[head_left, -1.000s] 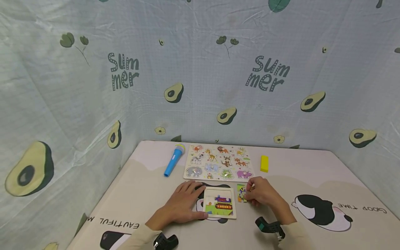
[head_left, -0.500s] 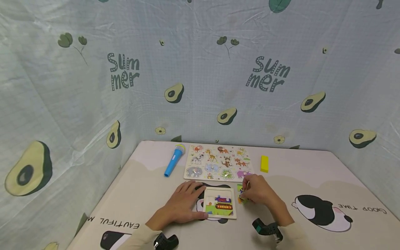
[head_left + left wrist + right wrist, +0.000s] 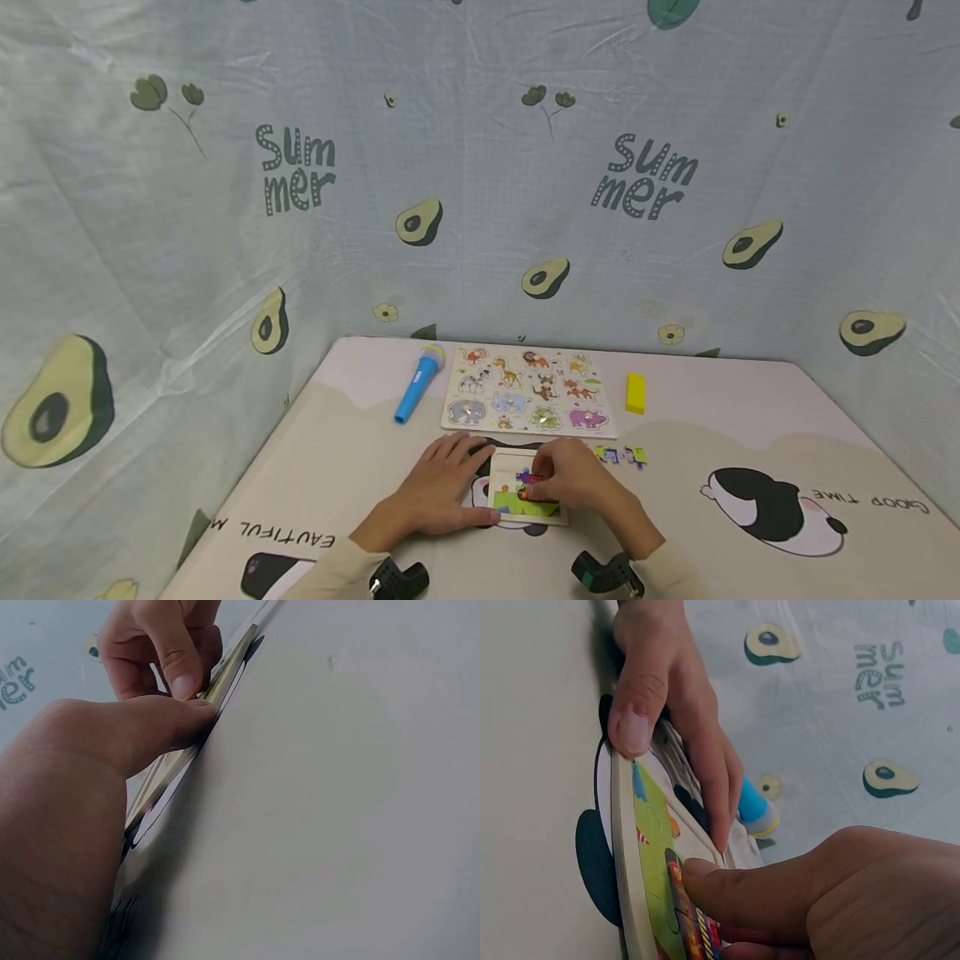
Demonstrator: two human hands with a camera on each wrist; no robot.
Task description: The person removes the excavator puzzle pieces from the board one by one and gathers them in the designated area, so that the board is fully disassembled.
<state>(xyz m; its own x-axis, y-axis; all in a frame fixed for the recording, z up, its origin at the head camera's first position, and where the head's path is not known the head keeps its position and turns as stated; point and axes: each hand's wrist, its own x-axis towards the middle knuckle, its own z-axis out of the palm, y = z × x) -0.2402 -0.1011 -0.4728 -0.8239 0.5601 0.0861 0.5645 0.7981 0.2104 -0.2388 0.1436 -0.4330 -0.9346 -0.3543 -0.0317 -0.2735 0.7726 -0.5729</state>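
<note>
A square wooden jigsaw frame (image 3: 517, 454) shows a tracked vehicle over green ground. My left hand (image 3: 442, 487) lies spread at its left side. The left thumb (image 3: 634, 731) presses the near edge, while the fingertips touch the far edge. My right hand (image 3: 573, 475) is over the right half of the frame, pinching a red-and-yellow puzzle piece (image 3: 686, 915) between its thumb and curled fingers, which hide part of it. Right of this hand lie two loose puzzle pieces (image 3: 607, 455).
Behind the frame lies an animal peg-puzzle board (image 3: 528, 392). A blue toy microphone (image 3: 418, 385) is to its left, and a yellow block (image 3: 635, 393) to its right. The printed tablecloth (image 3: 750, 433) meets a fabric backdrop (image 3: 480, 167) at the back.
My right hand has moved left, from the loose pieces beside the frame onto the puzzle. Loose pieces it covered now show. My left hand has stayed in place.
</note>
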